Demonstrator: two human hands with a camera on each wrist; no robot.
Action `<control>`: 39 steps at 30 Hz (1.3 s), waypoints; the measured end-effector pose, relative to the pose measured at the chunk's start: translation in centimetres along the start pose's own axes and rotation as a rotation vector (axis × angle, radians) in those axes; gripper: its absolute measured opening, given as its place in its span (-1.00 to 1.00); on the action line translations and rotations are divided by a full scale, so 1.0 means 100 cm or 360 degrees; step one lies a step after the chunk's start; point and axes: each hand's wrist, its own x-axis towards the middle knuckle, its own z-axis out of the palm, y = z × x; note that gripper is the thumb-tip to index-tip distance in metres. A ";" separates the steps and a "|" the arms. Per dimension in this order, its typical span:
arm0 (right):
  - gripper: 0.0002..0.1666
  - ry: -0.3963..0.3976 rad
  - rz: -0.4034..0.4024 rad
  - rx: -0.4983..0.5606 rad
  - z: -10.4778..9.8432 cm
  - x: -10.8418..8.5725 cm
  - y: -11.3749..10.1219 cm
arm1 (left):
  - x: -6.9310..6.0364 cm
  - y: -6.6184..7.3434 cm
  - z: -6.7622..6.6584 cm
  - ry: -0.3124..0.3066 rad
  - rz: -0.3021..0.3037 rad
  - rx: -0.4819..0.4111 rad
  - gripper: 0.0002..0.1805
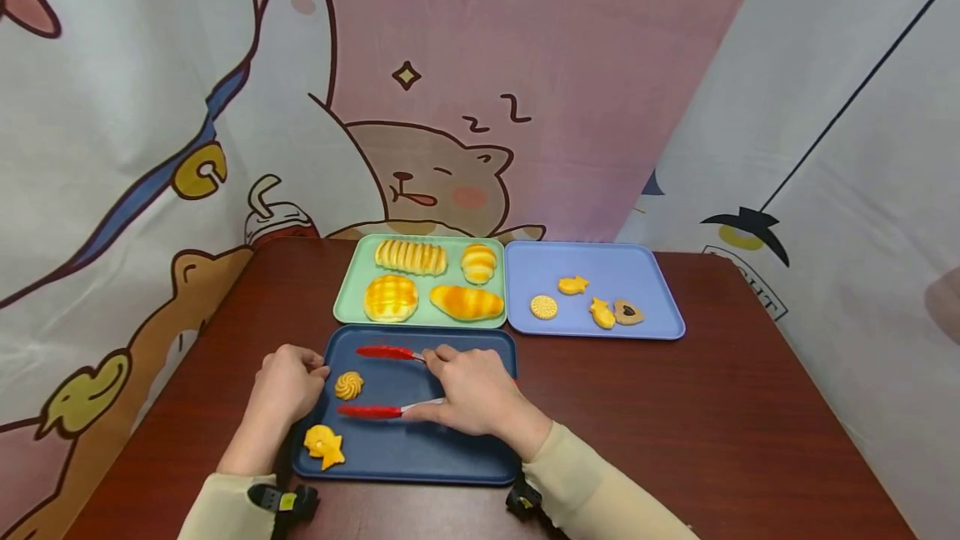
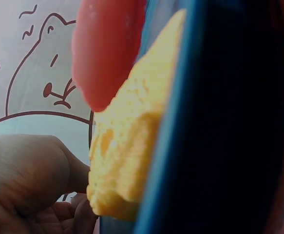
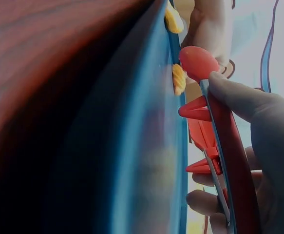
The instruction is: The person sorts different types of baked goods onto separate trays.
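My right hand [image 1: 476, 390] grips a pair of red-tipped tongs [image 1: 375, 412], thumb on one arm and fingers around the other in the right wrist view. The spread tongs reach left over the dark blue tray [image 1: 420, 461], one tip on each side of a swirl cookie [image 1: 348, 385], apart from it. My left hand [image 1: 285, 386] holds the tray's left rim with curled fingers. A yellow fish-shaped cookie [image 1: 325, 446] lies in the tray's near left corner; the left wrist view shows this fish-shaped cookie [image 2: 127, 141] close up.
Behind stands a green tray [image 1: 363, 252] with several breads [image 1: 410, 257]. Touching its right side is a light blue tray [image 1: 652, 273] holding a round cookie [image 1: 543, 307], two small fish-shaped cookies [image 1: 573, 284] and a heart-marked cookie [image 1: 628, 312]. The brown table [image 1: 712, 407] extends right.
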 end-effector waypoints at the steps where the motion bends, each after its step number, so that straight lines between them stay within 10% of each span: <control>1: 0.13 -0.0012 -0.0003 0.0001 0.001 0.001 -0.002 | 0.000 0.000 0.000 -0.0003 -0.0001 -0.0001 -0.72; 39: -0.18 0.0111 -0.0042 0.0092 0.005 -0.002 0.001 | 0.000 0.000 0.000 -0.0005 -0.0017 -0.0018 -0.72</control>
